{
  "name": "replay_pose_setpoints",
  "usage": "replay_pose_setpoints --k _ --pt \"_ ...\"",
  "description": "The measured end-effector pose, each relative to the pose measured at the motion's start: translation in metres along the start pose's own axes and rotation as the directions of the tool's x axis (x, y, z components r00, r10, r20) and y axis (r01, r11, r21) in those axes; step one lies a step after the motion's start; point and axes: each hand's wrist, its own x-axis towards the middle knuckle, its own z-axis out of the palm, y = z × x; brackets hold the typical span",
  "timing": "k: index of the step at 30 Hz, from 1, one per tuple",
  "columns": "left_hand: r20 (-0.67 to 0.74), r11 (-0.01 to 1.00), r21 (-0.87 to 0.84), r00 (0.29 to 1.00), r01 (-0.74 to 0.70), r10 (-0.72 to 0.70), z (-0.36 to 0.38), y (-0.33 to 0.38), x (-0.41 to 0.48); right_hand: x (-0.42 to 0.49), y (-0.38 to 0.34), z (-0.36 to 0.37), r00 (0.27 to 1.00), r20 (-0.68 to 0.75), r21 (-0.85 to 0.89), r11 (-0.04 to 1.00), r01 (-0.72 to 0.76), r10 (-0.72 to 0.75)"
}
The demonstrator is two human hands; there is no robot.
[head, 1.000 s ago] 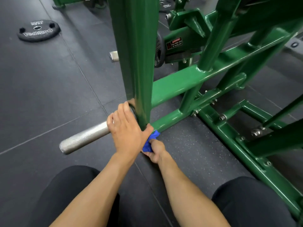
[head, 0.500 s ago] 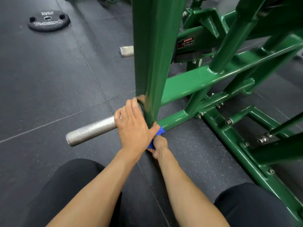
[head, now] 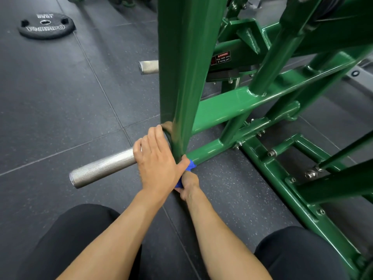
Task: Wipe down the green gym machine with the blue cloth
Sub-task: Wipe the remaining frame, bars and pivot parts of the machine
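The left hand (head: 159,160) curls its fingers, pressed together, over the nearer silver peg (head: 103,168) of two. Just beneath its thumb, the right hand (head: 188,183) pinches the one blue cloth (head: 190,165) against the green gym machine (head: 181,77).

glossy green gym machine (head: 181,77), blue cloth (head: 191,166) bunched at its base
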Motion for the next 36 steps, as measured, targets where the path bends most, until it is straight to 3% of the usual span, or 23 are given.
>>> replay_pose_setpoints --k 6,12,23,29,36 --pt "-0.004 1.000 -0.008 1.000 -0.004 0.004 0.002 -0.001 0.001 0.007 0.009 0.010 0.972 -0.146 -0.049 0.982 0.181 -0.187" --pt "-0.018 1.000 0.006 1.000 -0.017 0.017 0.003 -0.002 0.000 0.013 0.002 0.005 0.947 -0.173 -0.006 0.962 0.272 -0.269" --pt "-0.007 1.000 -0.013 1.000 -0.016 0.016 0.003 -0.001 0.000 0.011 0.009 0.001 0.973 -0.064 -0.164 0.964 0.210 -0.223" --pt "-0.002 1.000 -0.020 1.000 -0.013 0.013 0.002 -0.001 0.000 0.002 -0.002 -0.004 0.962 -0.088 -0.096 0.963 0.251 -0.259" --pt "0.009 0.999 -0.035 1.000 -0.017 0.018 0.002 -0.004 0.000 0.000 0.001 0.004 0.968 -0.067 -0.169 0.959 0.228 -0.242"
